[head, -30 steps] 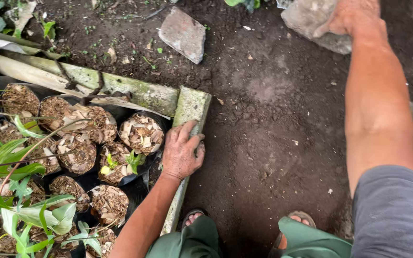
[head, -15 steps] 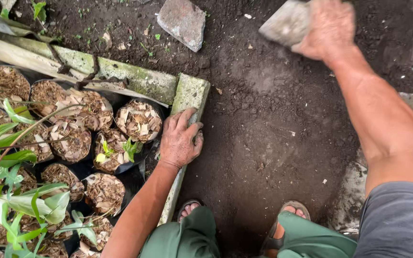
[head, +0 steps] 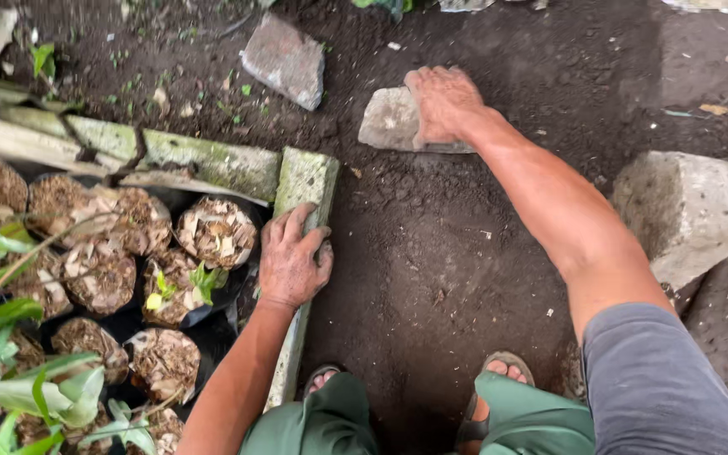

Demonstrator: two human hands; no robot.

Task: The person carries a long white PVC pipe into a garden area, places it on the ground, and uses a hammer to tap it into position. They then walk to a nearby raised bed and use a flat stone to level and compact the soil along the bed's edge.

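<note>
Right hand [head: 441, 105]: fingers spread flat on a grey stone slab [head: 391, 120] lying on dark soil [head: 431, 244], pressing rather than gripping. Left hand [head: 292, 257]: fingers curled over the mossy concrete edging strip [head: 307, 181], beside seedling bags [head: 212, 232] topped with dry husk. A second flat stone [head: 284, 59] lies apart; a concrete block [head: 680, 211] at right.
</note>
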